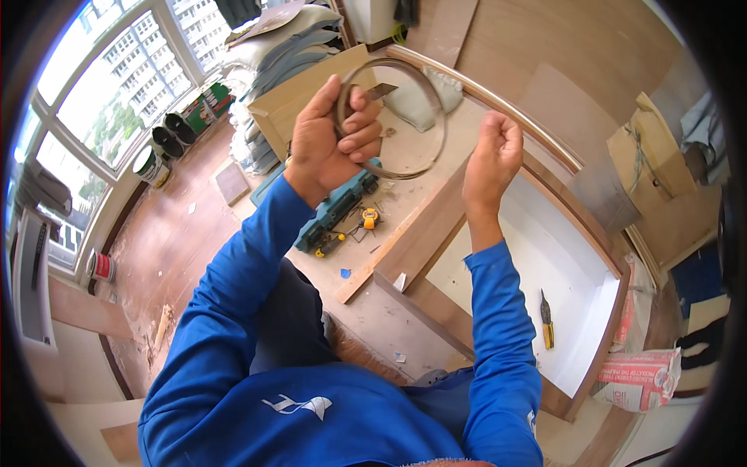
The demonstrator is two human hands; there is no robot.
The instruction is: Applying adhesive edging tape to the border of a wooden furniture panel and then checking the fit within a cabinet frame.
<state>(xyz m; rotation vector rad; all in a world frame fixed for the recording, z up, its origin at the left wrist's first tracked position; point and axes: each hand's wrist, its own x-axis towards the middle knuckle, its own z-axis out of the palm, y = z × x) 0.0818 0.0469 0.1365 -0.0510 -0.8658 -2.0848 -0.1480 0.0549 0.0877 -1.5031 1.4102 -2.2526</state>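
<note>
My left hand point(338, 140) is raised, its fingers wrapped around one side of a coil of thin brown strip point(429, 87). A short flat end of the strip sticks out beside the fingers. My right hand point(493, 159) is raised apart from the coil, its fingers curled closed; whatever they hold, if anything, I cannot make out. Below it lies a brown wooden frame point(611, 253) with a white inside. A pointed black and yellow hand tool point(547, 323) lies in the frame.
Between my arms are a teal tool case point(338, 210) and a yellow tape measure point(369, 219). Stacked sacks point(292, 58) stand at the back. A paint bucket point(150, 167) and shoes point(173, 134) line the window side. A red and white bag point(640, 379) lies at right.
</note>
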